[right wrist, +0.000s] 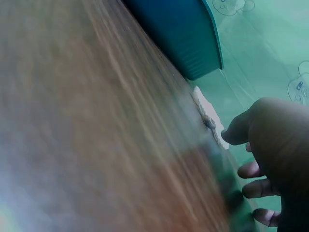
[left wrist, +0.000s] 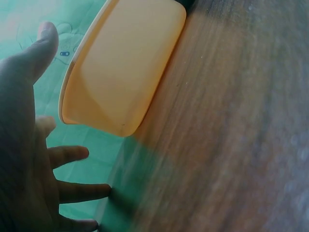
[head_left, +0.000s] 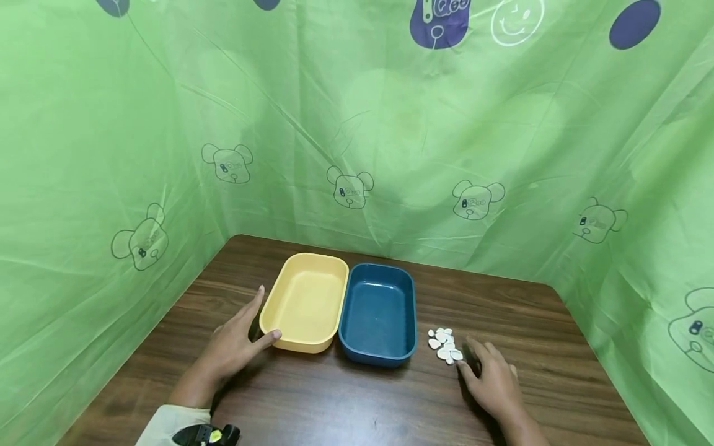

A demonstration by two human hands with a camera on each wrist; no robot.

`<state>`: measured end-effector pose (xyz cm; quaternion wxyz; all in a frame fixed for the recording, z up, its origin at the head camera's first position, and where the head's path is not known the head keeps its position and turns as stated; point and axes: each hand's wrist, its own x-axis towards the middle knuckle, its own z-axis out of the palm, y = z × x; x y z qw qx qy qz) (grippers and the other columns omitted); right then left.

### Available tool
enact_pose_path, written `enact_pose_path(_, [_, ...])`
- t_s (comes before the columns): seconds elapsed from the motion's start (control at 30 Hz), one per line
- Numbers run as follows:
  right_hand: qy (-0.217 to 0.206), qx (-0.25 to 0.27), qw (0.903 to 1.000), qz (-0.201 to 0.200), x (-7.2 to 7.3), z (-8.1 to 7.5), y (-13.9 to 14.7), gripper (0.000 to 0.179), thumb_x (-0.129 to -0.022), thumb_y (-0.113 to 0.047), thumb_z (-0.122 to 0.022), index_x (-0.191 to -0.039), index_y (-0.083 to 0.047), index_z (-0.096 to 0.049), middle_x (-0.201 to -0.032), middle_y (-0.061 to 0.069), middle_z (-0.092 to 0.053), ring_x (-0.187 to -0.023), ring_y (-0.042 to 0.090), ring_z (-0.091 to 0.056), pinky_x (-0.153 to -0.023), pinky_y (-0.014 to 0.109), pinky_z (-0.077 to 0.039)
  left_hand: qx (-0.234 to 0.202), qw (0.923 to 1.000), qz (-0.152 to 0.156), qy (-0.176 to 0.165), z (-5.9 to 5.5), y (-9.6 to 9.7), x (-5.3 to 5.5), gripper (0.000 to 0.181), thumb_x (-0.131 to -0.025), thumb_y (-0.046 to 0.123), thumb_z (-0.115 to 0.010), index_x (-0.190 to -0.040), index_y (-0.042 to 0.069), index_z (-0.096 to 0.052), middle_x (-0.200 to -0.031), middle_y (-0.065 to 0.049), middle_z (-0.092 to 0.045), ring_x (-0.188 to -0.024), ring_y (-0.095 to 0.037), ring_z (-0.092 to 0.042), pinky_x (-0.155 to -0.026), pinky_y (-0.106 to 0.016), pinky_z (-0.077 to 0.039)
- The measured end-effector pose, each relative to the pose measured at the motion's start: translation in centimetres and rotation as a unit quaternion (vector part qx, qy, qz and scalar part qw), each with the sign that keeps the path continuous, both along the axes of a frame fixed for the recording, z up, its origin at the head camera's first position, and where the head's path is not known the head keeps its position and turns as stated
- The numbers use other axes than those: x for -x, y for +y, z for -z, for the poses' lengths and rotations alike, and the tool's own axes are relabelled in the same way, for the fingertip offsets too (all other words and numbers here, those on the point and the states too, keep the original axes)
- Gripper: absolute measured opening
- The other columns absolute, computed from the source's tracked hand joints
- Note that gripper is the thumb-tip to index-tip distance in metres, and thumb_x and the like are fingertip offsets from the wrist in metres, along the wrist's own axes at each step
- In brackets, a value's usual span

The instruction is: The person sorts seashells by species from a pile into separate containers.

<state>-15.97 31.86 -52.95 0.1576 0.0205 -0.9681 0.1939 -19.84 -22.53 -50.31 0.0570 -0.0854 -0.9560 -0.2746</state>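
Note:
My left hand (head_left: pixel 233 344) is at the near left corner of a yellow rectangular tub (head_left: pixel 309 303), its fingers spread and the thumb by the rim. In the left wrist view, the fingers of that hand (left wrist: pixel 36 164) are extended beside the yellow tub wall (left wrist: pixel 120 72) and hold nothing. My right hand (head_left: pixel 493 379) is low over the table just right of a small pile of white pebbles (head_left: pixel 443 354), fingers loosely bent. The right wrist view has its thumb (right wrist: pixel 234 131) close to the pebbles (right wrist: pixel 208 113), with nothing gripped.
A dark blue tub (head_left: pixel 379 316) stands right beside the yellow one, between it and the pebbles. Both sit on a brown wood-grain table (head_left: pixel 329 409). Green printed cloth (head_left: pixel 413 136) hangs around the back and sides. A dark device is strapped on the left wrist.

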Motion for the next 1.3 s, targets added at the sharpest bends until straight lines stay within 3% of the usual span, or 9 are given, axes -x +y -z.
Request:
enact_pose_path(0.1, [0.009,0.004,0.9999,-0.003,0.2,0.3,0.3,0.055,-0.091,-0.023,-0.087,-0.142,-0.009,-0.071,-0.108,0.006,-0.072,-0.100,0.028,-0.072,-0.077,0.048,-0.046,0.006,1.0000,-0.004,-0.005,0.2,0.0,0.0,0.109,-0.100,0.075,-0.062,-0.177,0.032,0.002,-0.177,-0.026,-0.032,-0.148,-0.063,-0.047,-0.106,-0.089,-0.041])
enact_pose_path(0.23, [0.023,0.022,0.9994,-0.016,0.3,0.5,0.6,0.048,-0.088,-0.021,-0.091,-0.134,-0.014,-0.077,-0.093,-0.006,-0.064,-0.082,0.008,-0.059,-0.074,0.036,-0.038,0.012,0.9999,-0.003,-0.001,0.3,0.0,0.1,0.107,-0.101,0.074,-0.061,-0.178,0.031,0.000,-0.177,-0.025,-0.033,-0.148,-0.061,-0.049,-0.106,-0.090,-0.039])
enact_pose_path(0.37, [0.041,0.047,0.9974,-0.036,0.5,0.9,0.8,0.043,-0.087,-0.019,-0.093,-0.128,-0.017,-0.081,-0.085,-0.012,-0.057,-0.073,0.000,-0.047,-0.074,0.034,-0.032,0.015,0.9999,-0.002,0.006,0.2,0.0,0.1,0.104,-0.102,0.073,-0.061,-0.178,0.029,-0.005,-0.177,-0.022,-0.034,-0.148,-0.060,-0.050,-0.106,-0.092,-0.038])
enact_pose_path(0.6, [0.052,0.064,0.9949,-0.059,0.6,1.4,1.3,0.037,-0.087,-0.019,-0.093,-0.123,-0.019,-0.084,-0.084,-0.013,-0.056,-0.072,-0.002,-0.045,-0.079,0.037,-0.032,0.024,0.9996,-0.003,0.015,0.3,0.0,0.1,0.102,-0.102,0.071,-0.061,-0.178,0.025,-0.012,-0.177,-0.020,-0.037,-0.146,-0.059,-0.053,-0.106,-0.092,-0.037])
enact_pose_path(0.9, [0.012,0.099,0.9938,-0.048,1.1,1.3,1.4,0.032,-0.089,-0.020,-0.091,-0.121,-0.019,-0.085,-0.090,-0.010,-0.062,-0.077,0.001,-0.048,-0.085,0.041,-0.031,0.036,0.9991,-0.009,0.020,0.4,0.1,0.1,0.104,-0.099,0.073,-0.063,-0.178,0.024,-0.016,-0.173,-0.022,-0.043,-0.147,-0.056,-0.054,-0.105,-0.090,-0.039])
enact_pose_path(1.3, [0.010,0.113,0.9927,-0.041,1.2,1.2,1.3,0.027,-0.088,-0.019,-0.092,-0.115,-0.020,-0.087,-0.092,-0.007,-0.066,-0.078,-0.001,-0.051,-0.089,0.043,-0.033,0.035,0.9992,-0.011,0.018,0.4,0.2,-0.1,0.102,-0.100,0.073,-0.062,-0.177,0.023,-0.018,-0.171,-0.023,-0.045,-0.146,-0.056,-0.055,-0.105,-0.088,-0.040])
